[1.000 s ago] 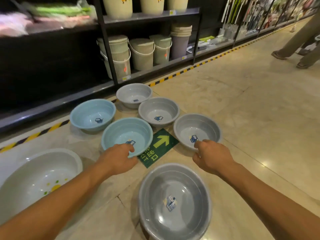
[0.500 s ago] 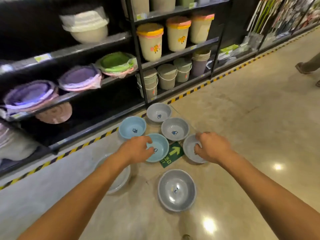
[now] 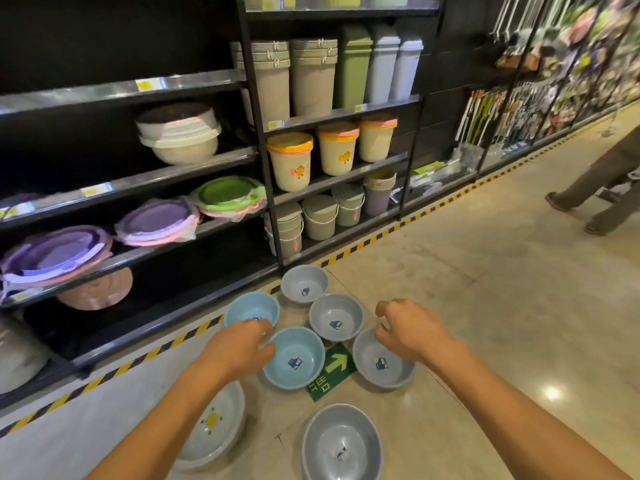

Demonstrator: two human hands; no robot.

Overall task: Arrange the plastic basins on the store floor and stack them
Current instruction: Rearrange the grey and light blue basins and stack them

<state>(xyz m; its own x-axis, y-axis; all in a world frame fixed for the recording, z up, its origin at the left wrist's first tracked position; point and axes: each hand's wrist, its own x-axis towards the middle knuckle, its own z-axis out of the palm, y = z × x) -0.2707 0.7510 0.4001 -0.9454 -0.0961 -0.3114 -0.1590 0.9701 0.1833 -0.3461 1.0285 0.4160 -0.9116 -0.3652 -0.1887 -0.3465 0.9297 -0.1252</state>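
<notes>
Several plastic basins sit upright on the store floor. A far grey basin [image 3: 304,287], a middle grey basin [image 3: 336,317] and a right grey basin [image 3: 382,365] form a cluster with a far blue basin [image 3: 252,308] and a near blue basin [image 3: 294,358]. Closer to me are a large grey basin [image 3: 341,441] and a large white basin [image 3: 214,427] with a yellow print. My left hand [image 3: 239,344] hovers with loosely curled fingers over the near blue basin's left rim. My right hand [image 3: 405,327] floats above the right grey basin's far rim, fingers apart and holding nothing.
Black shelving [image 3: 263,161] with buckets, bins and wrapped basins runs along the left, edged by a yellow-black floor stripe [image 3: 363,244]. A green arrow sticker [image 3: 330,372] lies between the basins. A person's legs [image 3: 595,188] are walking at the far right. Open tiled floor [image 3: 502,323] extends right.
My view has risen and pulled back from the basins, so more shelving shows. Both hands have come off the basin rims and their fingers have loosened. The basins have not moved.
</notes>
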